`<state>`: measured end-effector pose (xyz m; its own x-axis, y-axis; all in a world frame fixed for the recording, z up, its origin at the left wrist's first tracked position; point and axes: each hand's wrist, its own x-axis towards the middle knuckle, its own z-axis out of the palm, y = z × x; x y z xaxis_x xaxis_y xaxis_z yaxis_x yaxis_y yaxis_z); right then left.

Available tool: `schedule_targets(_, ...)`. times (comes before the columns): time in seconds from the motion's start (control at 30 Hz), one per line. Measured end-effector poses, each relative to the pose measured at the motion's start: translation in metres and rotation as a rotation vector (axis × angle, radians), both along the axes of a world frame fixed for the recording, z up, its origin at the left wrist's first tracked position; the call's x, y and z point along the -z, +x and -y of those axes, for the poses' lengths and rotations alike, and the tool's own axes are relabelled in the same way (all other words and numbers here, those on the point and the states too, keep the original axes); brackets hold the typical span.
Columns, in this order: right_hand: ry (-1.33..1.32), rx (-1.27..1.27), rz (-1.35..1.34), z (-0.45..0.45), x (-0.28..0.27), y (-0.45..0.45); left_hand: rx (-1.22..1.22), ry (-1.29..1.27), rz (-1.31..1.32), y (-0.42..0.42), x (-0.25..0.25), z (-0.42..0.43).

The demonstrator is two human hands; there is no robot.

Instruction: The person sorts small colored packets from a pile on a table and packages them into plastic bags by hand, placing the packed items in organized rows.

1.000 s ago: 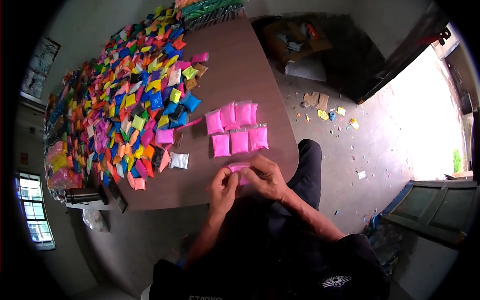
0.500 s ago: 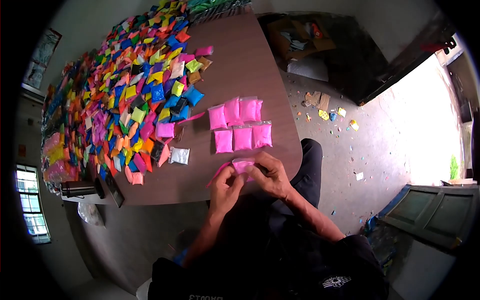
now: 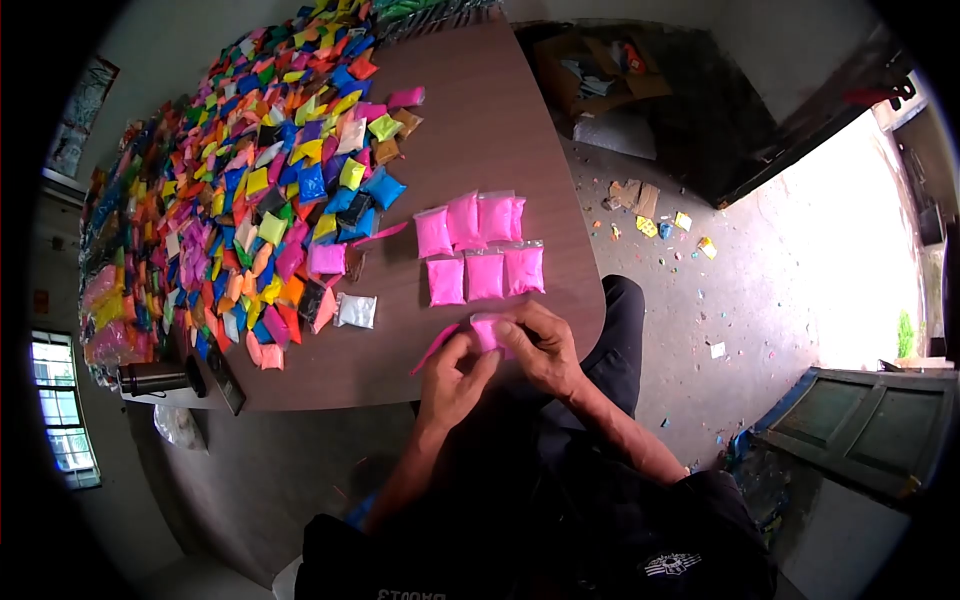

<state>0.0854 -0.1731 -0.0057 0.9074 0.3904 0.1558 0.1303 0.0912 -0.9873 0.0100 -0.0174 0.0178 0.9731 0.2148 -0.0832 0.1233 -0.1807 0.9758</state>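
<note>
Near the table's front edge, a small pink packet (image 3: 487, 330) is pinched between my two hands. My left hand (image 3: 452, 382) grips its left side with thumb and fingers, and my right hand (image 3: 541, 350) closes on its right side. The fingers cover much of it. A thin pink strip (image 3: 434, 350) lies beside my left fingers. Just beyond my hands, several clear packets with pink filling lie in two rows, a front row (image 3: 485, 275) and a back row (image 3: 463, 220) whose right-hand packets overlap. A white packet (image 3: 356, 311) rests to the left.
A large heap of many-coloured packets (image 3: 262, 180) covers the left of the brown table (image 3: 480, 120). A dark cylindrical bottle (image 3: 158, 377) and a flat dark object (image 3: 227, 385) lie at the near left edge. A cardboard box (image 3: 560, 75) and scraps are on the floor to the right.
The pink packet between my hands has turned a little more upright, and my fingers have shifted slightly on it. The rows and the heap stay as they were.
</note>
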Motion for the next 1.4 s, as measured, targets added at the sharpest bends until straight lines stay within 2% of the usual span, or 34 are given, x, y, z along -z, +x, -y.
schedule_targets(0.17,-0.087,-0.097,-0.060,0.004,-0.015,0.001,-0.052,-0.074,0.007,-0.003,0.022,-0.004)
schedule_targets(0.37,0.023,-0.083,-0.121,0.003,-0.002,0.001,0.000,-0.046,0.031,-0.003,0.009,-0.004)
schedule_targets(0.47,0.049,-0.062,-0.035,0.002,0.002,0.001,0.010,-0.089,0.015,-0.001,0.012,-0.006)
schedule_targets(0.6,-0.037,-0.092,-0.091,0.005,-0.009,0.000,-0.028,-0.080,0.047,-0.004,0.029,-0.010)
schedule_targets(0.73,-0.092,-0.100,-0.102,0.005,-0.010,0.000,-0.029,-0.030,0.074,-0.004,0.022,-0.009)
schedule_targets(0.83,-0.003,-0.065,-0.029,0.002,0.000,-0.001,0.001,-0.114,0.036,-0.002,0.012,-0.005)
schedule_targets(0.93,-0.092,-0.102,-0.031,0.005,-0.001,-0.001,-0.059,-0.264,0.019,-0.001,0.014,-0.006)
schedule_targets(1.03,-0.111,-0.090,-0.027,0.003,0.000,-0.003,-0.048,-0.209,-0.007,-0.002,0.016,-0.011)
schedule_targets(1.2,-0.158,-0.101,0.004,0.003,-0.006,-0.001,-0.102,-0.027,0.149,-0.002,0.024,-0.009)
schedule_targets(1.33,-0.160,-0.086,0.060,0.003,-0.005,-0.001,-0.063,-0.012,0.089,-0.002,0.015,-0.008)
schedule_targets(1.4,-0.152,-0.085,0.070,0.003,-0.001,-0.001,-0.109,-0.240,-0.003,-0.002,0.011,-0.004)
